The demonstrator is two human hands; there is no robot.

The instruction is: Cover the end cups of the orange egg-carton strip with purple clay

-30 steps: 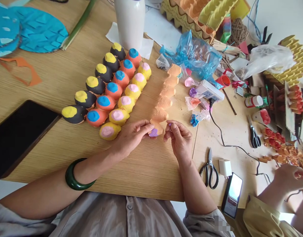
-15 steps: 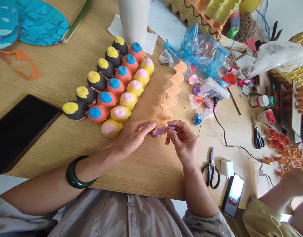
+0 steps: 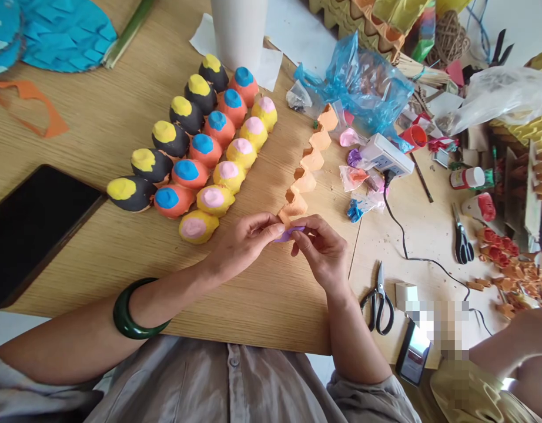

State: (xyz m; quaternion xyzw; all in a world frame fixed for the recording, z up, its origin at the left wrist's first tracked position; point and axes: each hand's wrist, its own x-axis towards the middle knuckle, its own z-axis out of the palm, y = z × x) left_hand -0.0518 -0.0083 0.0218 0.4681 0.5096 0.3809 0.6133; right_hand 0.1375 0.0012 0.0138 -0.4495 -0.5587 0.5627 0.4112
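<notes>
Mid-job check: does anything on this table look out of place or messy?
Yes. The smaller phone at the right seems to jut past the table edge, a precarious spot. Farther right, loose orange scraps lie scattered, unlike the orderly painted cups. Nothing odd stands out at the orange strip in the left hand.

Craft workroom, by appearance — wooden table (image 3: 253,299) serving as bench. Evidence: 3 rows of coloured egg-carton cups (image 3: 206,151), 6 per row, at 10 o'clock; stacked egg trays (image 3: 344,17), 1 o'clock; twine ball (image 3: 450,40), 2 o'clock; orange scraps (image 3: 521,277), 3 o'clock; black-handled scissors (image 3: 379,289), 2 pairs — 1 at 3 o'clock, 1 at 4.
</notes>
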